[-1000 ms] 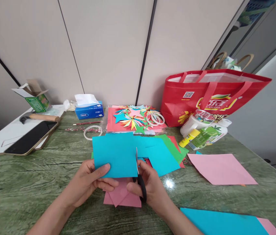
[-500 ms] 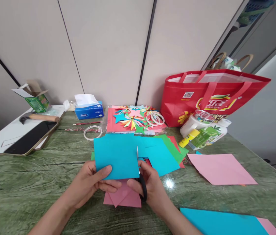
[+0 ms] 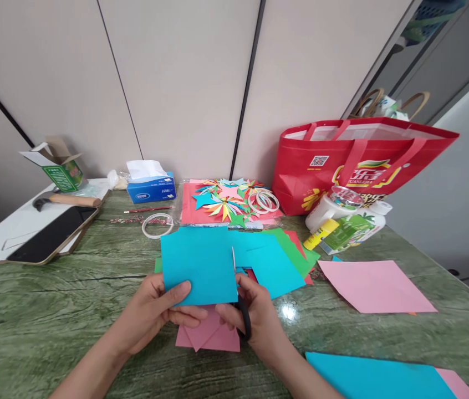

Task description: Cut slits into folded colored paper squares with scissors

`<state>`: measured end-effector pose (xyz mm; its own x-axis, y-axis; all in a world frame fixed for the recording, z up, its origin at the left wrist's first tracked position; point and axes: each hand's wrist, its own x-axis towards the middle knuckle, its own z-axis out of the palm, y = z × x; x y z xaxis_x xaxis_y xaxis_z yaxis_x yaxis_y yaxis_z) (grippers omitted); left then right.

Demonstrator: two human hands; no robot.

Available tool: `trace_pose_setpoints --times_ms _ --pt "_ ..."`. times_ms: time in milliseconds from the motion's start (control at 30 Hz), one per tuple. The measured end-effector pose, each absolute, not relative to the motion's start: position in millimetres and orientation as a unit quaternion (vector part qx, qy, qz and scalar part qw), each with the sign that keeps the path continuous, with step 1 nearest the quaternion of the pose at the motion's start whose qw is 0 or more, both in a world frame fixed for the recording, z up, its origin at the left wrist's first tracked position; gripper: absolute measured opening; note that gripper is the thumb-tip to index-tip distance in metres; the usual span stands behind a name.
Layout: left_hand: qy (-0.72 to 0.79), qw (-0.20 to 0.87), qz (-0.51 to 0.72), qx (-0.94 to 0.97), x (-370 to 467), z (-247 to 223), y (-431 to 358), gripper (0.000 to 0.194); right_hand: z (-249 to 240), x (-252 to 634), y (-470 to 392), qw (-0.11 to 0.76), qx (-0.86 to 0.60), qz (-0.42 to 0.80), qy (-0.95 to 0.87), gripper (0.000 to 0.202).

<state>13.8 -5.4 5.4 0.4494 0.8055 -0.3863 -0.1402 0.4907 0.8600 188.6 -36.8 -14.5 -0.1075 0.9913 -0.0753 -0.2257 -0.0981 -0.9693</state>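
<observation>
My left hand [image 3: 172,305] pinches a blue sheet of paper [image 3: 199,263] at its lower left corner, thumb on top and fingers beneath. My right hand [image 3: 253,310] is closed around the black handle of a pair of scissors [image 3: 244,317]. The blades stand at the right edge of the blue sheet, partly hidden by it. Pink paper pieces [image 3: 209,335] lie on the table below my hands. Beyond the blades, more blue paper [image 3: 280,269] overlaps green sheets [image 3: 290,244] and red ones.
Folded paper stars [image 3: 226,200] and tape rolls [image 3: 263,201] lie at the back. Behind are a tissue box [image 3: 151,188] and a red bag [image 3: 342,160]. A glue stick [image 3: 321,234] leans by white bottles. Right: a pink sheet [image 3: 378,287]. Left: a phone [image 3: 54,235] and a hammer [image 3: 68,199].
The blue sheet has shifted very slightly to the right relative to the scissors. Both hands keep nearly the same position and grip.
</observation>
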Motion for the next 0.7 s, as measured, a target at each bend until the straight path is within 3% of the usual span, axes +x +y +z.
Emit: trace_pose_setpoints --times_ms 133,333,500,700 --pt "0.417 0.755 0.311 0.4 14 6 -4 0.019 -16 190 -37 0.504 -0.46 0.596 -0.424 0.04" --pt "0.436 0.73 0.32 0.418 14 9 -3 0.022 -14 193 -36 0.589 -0.476 0.535 -0.374 0.033" --pt "0.463 0.69 0.333 0.446 19 6 -3 0.028 -16 196 -31 0.606 -0.482 0.515 -0.368 0.034" --pt "0.471 0.629 0.424 0.449 16 2 4 0.034 -29 232 -13 0.676 -0.592 0.279 -0.339 0.031"
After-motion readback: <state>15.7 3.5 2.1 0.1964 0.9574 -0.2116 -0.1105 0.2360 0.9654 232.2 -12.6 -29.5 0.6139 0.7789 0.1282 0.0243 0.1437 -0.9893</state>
